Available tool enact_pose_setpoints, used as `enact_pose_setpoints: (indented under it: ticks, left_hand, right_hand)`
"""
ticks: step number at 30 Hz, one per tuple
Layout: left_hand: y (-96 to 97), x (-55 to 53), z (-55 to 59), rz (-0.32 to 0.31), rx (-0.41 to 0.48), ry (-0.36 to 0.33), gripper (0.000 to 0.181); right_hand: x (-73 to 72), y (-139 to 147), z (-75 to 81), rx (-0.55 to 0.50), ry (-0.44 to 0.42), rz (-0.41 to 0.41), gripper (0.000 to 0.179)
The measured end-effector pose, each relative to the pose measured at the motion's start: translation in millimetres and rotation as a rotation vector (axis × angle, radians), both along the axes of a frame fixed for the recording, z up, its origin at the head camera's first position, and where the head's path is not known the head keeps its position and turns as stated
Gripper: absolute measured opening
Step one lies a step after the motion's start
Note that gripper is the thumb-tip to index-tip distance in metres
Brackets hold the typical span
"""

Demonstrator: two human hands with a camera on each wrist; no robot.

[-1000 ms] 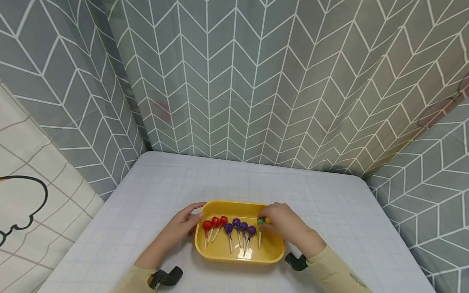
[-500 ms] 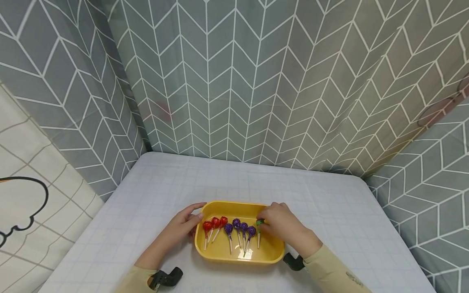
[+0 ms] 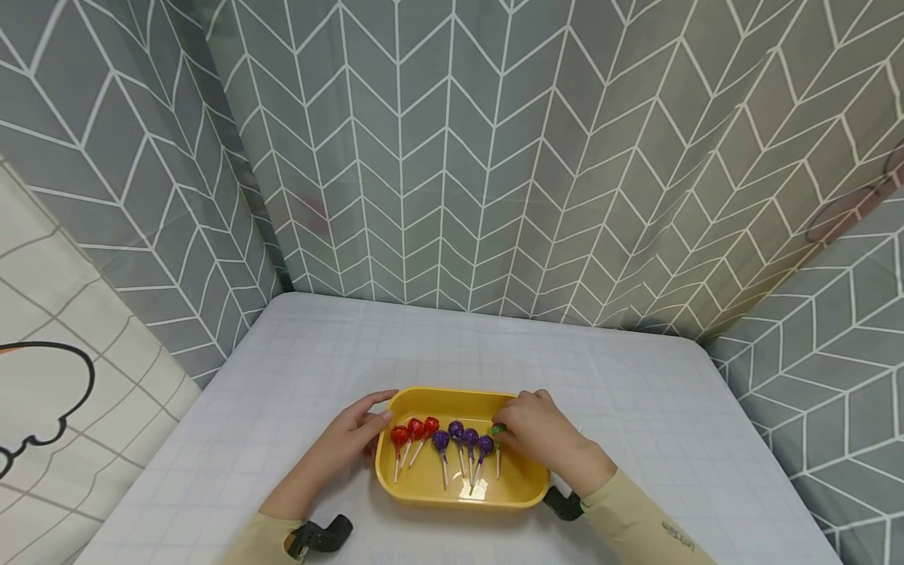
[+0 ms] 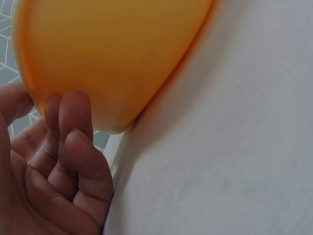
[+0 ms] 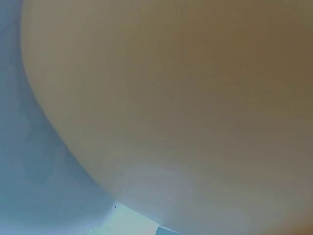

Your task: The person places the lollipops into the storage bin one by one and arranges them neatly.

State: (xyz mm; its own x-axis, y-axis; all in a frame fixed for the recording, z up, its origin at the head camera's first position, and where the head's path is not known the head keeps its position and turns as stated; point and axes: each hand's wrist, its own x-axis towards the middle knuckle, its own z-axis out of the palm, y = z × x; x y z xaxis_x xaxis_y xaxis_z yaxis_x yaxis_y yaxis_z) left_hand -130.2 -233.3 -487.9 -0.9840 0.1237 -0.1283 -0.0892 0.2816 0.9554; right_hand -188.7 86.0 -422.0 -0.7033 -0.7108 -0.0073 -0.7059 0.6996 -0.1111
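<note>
A yellow plastic tray (image 3: pixel 417 490) holds three red lollipops (image 3: pixel 415 427) at its left and several purple lollipops (image 3: pixel 441 440) in the middle. My left hand (image 3: pixel 349 439) grips the tray's left end, thumb at the rim; in the left wrist view its curled fingers lie against the outer wall. Inside the tray's right part, my right hand (image 3: pixel 544 431) pinches a green lollipop (image 3: pixel 498 428), white stick pointing toward me. The hand covers part of its head. In the right wrist view the tray's wall (image 5: pixel 146 98) fills most of the picture, and the fingers are hidden.
The tray stands on a table (image 3: pixel 621 392) with a white cloth. Grey patterned curtains (image 3: pixel 438 157) hang behind and at both sides. A black wrist camera (image 3: pixel 321 534) sits on the left wrist, another (image 3: pixel 563 504) on the right.
My right hand has shifted slightly left with the green lollipop, closer to the purple ones. The left hand and the tray have stayed put.
</note>
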Motion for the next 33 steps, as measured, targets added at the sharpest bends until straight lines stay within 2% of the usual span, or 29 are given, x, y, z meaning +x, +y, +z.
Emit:
enact_pose_setpoints:
  ticks: [8,33]
  left_hand:
    - [0.4,1.0,1.3,0.010,0.003,-0.013,0.046]
    - [0.9,0.4,2.3,0.007,0.017,-0.015,0.046]
  right_hand:
    - [-0.8,-0.6,-4.3,0.006,0.048,0.000,0.009]
    - [0.3,-2.6,-6.7,0.023,0.057,-0.010,0.007]
